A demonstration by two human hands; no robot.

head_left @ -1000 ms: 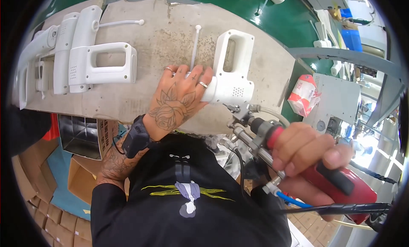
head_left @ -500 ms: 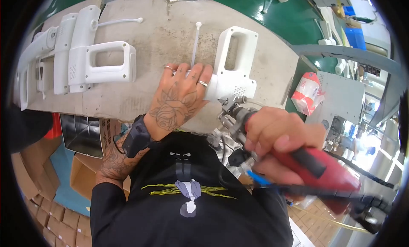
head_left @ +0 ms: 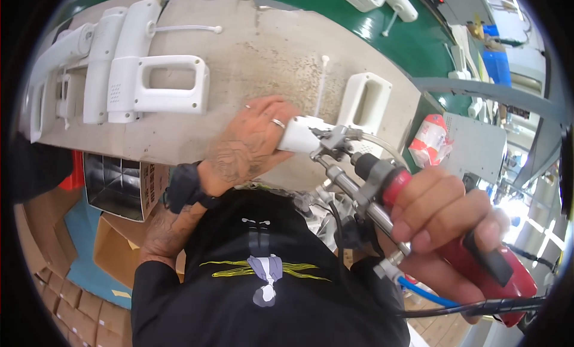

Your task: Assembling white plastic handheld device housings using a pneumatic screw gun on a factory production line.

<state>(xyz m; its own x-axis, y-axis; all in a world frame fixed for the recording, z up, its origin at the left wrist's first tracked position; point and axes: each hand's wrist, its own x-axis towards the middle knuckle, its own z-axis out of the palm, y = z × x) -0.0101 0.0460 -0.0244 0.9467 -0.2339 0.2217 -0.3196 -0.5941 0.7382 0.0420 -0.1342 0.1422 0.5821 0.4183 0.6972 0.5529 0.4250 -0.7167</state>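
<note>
Right now the left hand (head_left: pixel 254 140) is clasping a white handled housing (head_left: pixel 353 110) on the desk (head_left: pixel 263 54) at frame centre, its long axis running toward upper right, while the right hand (head_left: pixel 445 224) is clenching a red power screwdriver (head_left: pixel 418 227) whose tip could be slipping off if tilted.

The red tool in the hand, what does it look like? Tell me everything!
The red tool is a powered screwdriver with a glossy red grip, a black trigger strip and a long silvery metal shaft. The right hand wraps around it. It lies slanted, its tip against the white plastic handle piece that the left hand holds down. Blue and black lines leave its rear.
</note>
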